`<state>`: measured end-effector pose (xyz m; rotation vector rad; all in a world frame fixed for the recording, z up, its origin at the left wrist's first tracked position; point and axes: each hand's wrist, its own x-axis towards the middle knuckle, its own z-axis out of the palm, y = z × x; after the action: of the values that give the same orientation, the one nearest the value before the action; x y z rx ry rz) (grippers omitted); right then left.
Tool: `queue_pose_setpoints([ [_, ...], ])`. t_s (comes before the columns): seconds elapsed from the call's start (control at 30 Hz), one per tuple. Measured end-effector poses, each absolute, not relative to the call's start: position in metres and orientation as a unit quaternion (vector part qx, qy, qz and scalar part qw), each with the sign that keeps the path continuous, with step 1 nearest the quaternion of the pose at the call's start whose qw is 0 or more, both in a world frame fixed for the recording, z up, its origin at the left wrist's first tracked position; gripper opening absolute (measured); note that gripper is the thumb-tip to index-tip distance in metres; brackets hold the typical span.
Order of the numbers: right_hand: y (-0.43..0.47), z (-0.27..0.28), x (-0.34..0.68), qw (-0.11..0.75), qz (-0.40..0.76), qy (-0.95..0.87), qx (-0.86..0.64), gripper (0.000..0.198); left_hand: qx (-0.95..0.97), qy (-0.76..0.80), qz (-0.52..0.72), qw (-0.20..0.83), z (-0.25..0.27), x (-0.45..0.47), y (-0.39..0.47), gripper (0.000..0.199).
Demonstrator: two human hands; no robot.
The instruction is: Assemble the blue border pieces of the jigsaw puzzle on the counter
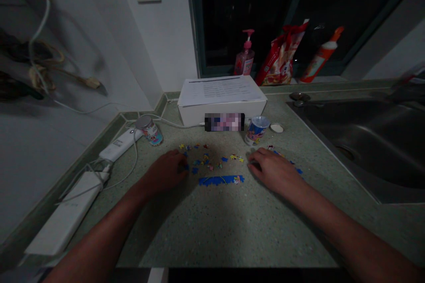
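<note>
My left hand (168,169) rests on the counter with its fingers loosely bent and thumb apart, beside a blue jigsaw piece at its fingertips; I see nothing gripped. My right hand (270,166) lies palm down on the other side, thumb and forefinger apart, with nothing in them. Loose jigsaw pieces (206,159) are scattered between the hands. Nearer me lies a joined blue jigsaw strip (219,180), with a lighter patterned piece at its right end. More blue pieces (299,171) lie beyond my right hand, partly hidden by it.
Behind the pieces are a printed tin (151,130), a blue printed cup (256,131), a round lid (276,128) and a phone (225,122) leaning on a white box (222,97). Power strips (69,212) and cables run along the left wall. A sink (368,141) is at right.
</note>
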<state>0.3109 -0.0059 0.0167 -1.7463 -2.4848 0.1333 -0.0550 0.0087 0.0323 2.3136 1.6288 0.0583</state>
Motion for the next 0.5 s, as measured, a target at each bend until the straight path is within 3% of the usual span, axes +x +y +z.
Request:
queue_pose_setpoints([
  [0.2, -0.0057, 0.0176, 0.3101, 0.05, 0.046, -0.815, -0.575, 0.012, 0.786, 0.597, 0.024, 0.156, 0.0352, -0.0509, 0.0082, 0.015],
  [0.5, -0.0048, 0.012, 0.313, 0.078, 0.031, -0.824, -0.56, 0.012, 0.762, 0.591, 0.053, 0.261, 0.038, -0.0503, 0.0082, 0.011],
])
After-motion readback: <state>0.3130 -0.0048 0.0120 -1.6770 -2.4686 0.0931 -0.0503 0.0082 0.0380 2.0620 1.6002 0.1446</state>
